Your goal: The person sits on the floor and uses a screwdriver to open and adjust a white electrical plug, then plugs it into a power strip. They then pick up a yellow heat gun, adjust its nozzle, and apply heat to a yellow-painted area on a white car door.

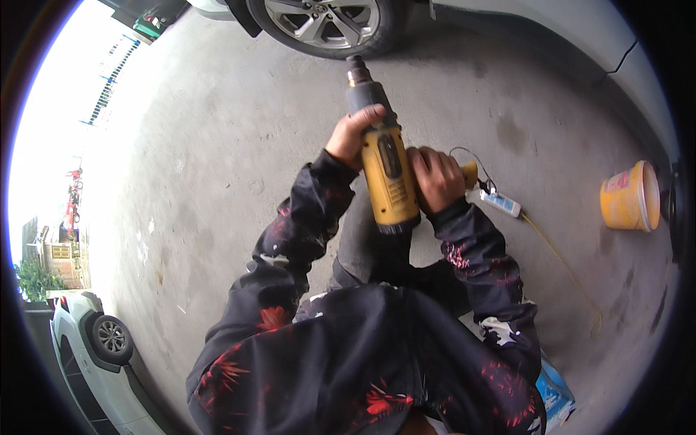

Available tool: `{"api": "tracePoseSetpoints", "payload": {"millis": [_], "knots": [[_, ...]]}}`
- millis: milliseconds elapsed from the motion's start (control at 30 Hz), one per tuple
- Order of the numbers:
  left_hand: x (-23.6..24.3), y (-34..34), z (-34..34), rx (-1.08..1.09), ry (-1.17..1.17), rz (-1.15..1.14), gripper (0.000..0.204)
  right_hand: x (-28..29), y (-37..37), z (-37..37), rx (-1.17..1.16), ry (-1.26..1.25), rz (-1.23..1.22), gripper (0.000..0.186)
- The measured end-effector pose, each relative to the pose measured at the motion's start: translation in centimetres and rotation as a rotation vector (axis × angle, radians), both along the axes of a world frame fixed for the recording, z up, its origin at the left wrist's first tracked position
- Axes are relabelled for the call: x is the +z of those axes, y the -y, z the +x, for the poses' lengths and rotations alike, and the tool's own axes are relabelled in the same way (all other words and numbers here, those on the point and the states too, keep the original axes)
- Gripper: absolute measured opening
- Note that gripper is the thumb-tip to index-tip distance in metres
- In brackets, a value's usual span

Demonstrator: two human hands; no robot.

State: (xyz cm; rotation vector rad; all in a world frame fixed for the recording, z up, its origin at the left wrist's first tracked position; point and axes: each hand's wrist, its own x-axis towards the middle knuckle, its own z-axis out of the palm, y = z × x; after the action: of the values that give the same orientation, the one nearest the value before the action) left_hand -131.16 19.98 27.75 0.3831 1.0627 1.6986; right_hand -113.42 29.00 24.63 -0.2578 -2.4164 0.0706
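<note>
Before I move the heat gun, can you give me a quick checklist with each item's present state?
1. Left hand gripping the heat gun at its grey front barrel: ok.
2. Right hand wrapped around the handle: ok.
3. Nozzle pointing away from the body: ok.
4. Gap between nozzle and car wheel: cannot tell from this view.
5. Bucket apart from the heat gun: ok.
6. White power strip live: cannot tell.

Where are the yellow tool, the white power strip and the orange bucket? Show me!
Yellow tool (381,183): head view, on its yellow body.
White power strip (501,203): head view, on its top.
Orange bucket (623,200): head view, on its outer wall.
</note>
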Motion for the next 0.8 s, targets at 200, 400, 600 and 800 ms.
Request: {"api": "tracePoseSetpoints", "payload": {"millis": [200, 400, 600, 800], "knots": [[2.9, 0.3, 3.6, 0.001, -0.342, 0.075, 0.057, -0.7, 0.0, 1.1, -0.015, -0.084, -0.023, 0.027], [4.6, -0.2, 5.7, -0.159, -0.311, 0.212, 0.049, -0.8, -0.3, 2.6, 0.023, -0.306, -0.020, 0.030], [5.3, -0.9, 6.9, -0.176, -0.245, 0.240, 0.052, 0.8, 0.4, 3.6, 0.115, -0.335, -0.128, 0.031], [4.9, -1.8, 7.7, -0.165, -0.174, 0.190, 0.046, -1.1, 1.0, 3.8, 0.020, -0.400, -0.119, 0.024]]}}
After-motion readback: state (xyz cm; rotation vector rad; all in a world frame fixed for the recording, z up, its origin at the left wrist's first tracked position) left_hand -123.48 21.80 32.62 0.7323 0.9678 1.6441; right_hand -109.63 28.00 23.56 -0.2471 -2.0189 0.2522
